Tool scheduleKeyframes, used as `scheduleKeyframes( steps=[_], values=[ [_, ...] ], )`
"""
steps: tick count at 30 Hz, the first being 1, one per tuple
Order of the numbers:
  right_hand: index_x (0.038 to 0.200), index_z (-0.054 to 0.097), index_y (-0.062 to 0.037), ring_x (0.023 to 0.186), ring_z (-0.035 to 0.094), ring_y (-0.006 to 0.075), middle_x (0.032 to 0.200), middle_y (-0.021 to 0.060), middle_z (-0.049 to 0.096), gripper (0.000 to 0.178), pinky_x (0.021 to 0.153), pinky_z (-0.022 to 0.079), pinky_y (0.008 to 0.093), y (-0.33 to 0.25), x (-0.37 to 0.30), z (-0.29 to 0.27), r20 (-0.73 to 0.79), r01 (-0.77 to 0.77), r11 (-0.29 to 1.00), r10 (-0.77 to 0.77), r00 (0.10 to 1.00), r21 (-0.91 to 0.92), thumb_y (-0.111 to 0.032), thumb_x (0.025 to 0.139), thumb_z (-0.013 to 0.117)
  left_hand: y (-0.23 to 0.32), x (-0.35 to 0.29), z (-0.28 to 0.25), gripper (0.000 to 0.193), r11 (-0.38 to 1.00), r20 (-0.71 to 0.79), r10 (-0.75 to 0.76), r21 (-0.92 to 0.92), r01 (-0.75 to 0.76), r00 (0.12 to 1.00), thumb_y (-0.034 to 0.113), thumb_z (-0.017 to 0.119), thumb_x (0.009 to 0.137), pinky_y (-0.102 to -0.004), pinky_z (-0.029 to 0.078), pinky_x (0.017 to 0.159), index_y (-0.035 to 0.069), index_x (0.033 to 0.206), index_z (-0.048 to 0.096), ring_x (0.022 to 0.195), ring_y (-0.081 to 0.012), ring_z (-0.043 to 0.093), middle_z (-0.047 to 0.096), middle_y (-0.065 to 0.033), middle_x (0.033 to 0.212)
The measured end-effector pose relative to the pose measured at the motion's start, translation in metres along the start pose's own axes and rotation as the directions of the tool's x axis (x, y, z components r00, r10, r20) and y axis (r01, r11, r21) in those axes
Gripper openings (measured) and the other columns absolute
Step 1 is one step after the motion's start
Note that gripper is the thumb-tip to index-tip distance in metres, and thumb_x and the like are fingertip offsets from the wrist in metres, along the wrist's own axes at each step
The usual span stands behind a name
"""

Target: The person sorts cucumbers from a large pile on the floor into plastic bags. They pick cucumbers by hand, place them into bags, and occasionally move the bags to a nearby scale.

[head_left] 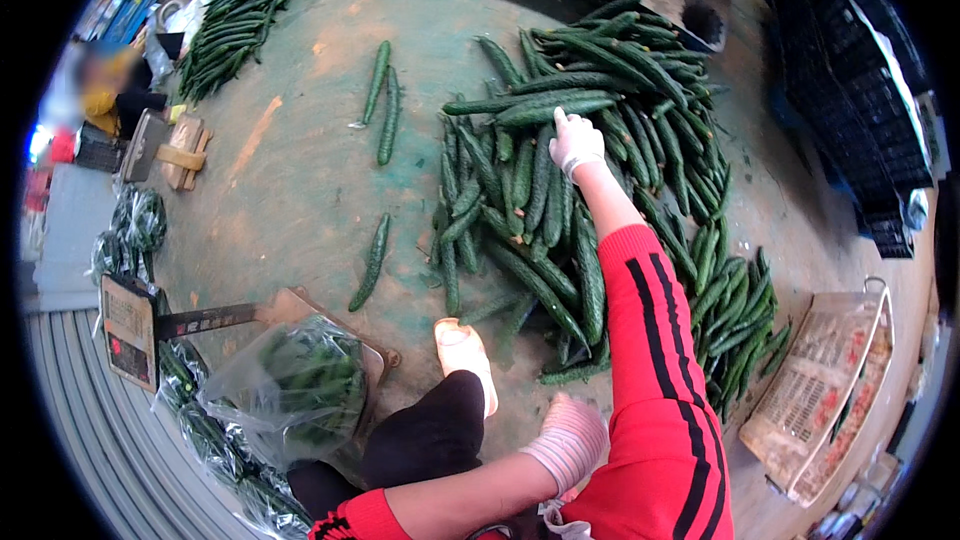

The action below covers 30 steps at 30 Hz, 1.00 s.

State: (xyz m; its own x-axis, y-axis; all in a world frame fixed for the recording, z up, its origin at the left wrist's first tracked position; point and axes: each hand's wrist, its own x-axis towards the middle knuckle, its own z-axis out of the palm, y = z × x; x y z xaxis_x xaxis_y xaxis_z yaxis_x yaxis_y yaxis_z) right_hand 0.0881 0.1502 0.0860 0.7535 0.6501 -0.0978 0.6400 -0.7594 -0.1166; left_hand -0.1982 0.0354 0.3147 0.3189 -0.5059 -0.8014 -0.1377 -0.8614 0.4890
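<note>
My right hand (pixel 577 143), in a white glove, reaches out to the upper part of a big heap of cucumbers (pixel 535 185). Its fingers close on a dark green cucumber (pixel 528 114) lying crosswise on top; the fingers' far side is hidden. Close to my body is my left hand (pixel 570 433), also gloved, away from the heap. Motion blurs its fingers, and no object shows in it. Left of my shoe (pixel 463 355), a clear plastic bag (pixel 300 380) full of cucumbers rests on a platform scale (pixel 375 365) with an upright display (pixel 128 332).
Loose cucumbers (pixel 388 115) lie on the floor left of the heap. Packed bags (pixel 195 420) line the left edge. Another cucumber pile (pixel 235 25) and a person (pixel 110 100) are at far left. Dark crates (pixel 850 100) stand at right, above a pale crate (pixel 810 390).
</note>
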Motion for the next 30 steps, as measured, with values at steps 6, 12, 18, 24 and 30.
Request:
scheduleKeyframes(
  steps=[6,12,18,24,30],
  values=[
    [0.131,0.043,-0.0105,0.112,0.053,0.0274,0.120,0.0111,0.055,0.056,0.089,0.045,0.0412,-0.065,0.069,0.017,0.007,0.159,0.984,-0.159,0.987,-0.077,-0.029,0.081,0.060,-0.022,0.030,0.039,0.024,0.979,-0.274,-0.168,-0.162,0.127,0.947,0.018,0.051,0.087,-0.0375,0.046,0.078,0.010,0.104,0.067,0.102,-0.0207,0.059,0.064,-0.0068,0.106],
    [0.137,0.040,-0.0171,0.119,0.047,0.0255,0.126,0.0054,0.053,0.049,0.095,0.038,0.0550,-0.085,0.083,0.044,0.123,0.172,0.943,-0.141,0.982,-0.286,-0.022,0.089,0.049,-0.040,0.023,0.029,0.024,0.971,-0.293,-0.191,-0.196,0.136,0.937,0.017,0.051,0.087,-0.0383,0.045,0.079,0.010,0.103,0.067,0.102,-0.0211,0.059,0.064,-0.0072,0.106],
    [0.109,0.067,-0.0183,0.113,0.048,0.0239,0.117,0.0036,0.056,0.029,0.099,0.032,0.0561,-0.079,0.079,0.040,0.092,0.107,0.889,-0.073,0.993,-0.445,-0.025,0.092,0.046,-0.051,0.020,0.038,0.024,0.965,-0.312,-0.211,-0.219,0.146,0.926,0.016,0.051,0.086,-0.0390,0.045,0.079,0.010,0.102,0.068,0.102,-0.0214,0.059,0.064,-0.0076,0.106],
    [0.102,0.066,-0.0177,0.122,0.043,0.0309,0.114,0.0062,0.057,0.023,0.095,0.033,0.0610,-0.052,0.019,0.017,0.015,0.118,0.969,-0.118,0.993,-0.217,-0.022,0.080,0.061,-0.042,0.019,0.052,0.023,0.969,-0.414,-0.216,-0.200,0.143,0.884,0.016,0.051,0.086,-0.0397,0.044,0.080,0.010,0.101,0.068,0.102,-0.0217,0.058,0.063,-0.0080,0.106],
    [0.104,0.062,-0.0135,0.118,0.044,0.0344,0.111,0.0101,0.056,0.041,0.087,0.048,0.0451,0.000,-0.117,0.007,-0.054,0.162,0.987,-0.162,0.985,-0.002,-0.025,0.067,0.074,-0.016,-0.010,0.040,0.024,0.992,-0.438,-0.102,-0.106,0.062,0.893,0.017,0.052,0.083,-0.0396,0.045,0.080,0.008,0.101,0.065,0.098,-0.0236,0.059,0.062,-0.0096,0.103]
  ],
)
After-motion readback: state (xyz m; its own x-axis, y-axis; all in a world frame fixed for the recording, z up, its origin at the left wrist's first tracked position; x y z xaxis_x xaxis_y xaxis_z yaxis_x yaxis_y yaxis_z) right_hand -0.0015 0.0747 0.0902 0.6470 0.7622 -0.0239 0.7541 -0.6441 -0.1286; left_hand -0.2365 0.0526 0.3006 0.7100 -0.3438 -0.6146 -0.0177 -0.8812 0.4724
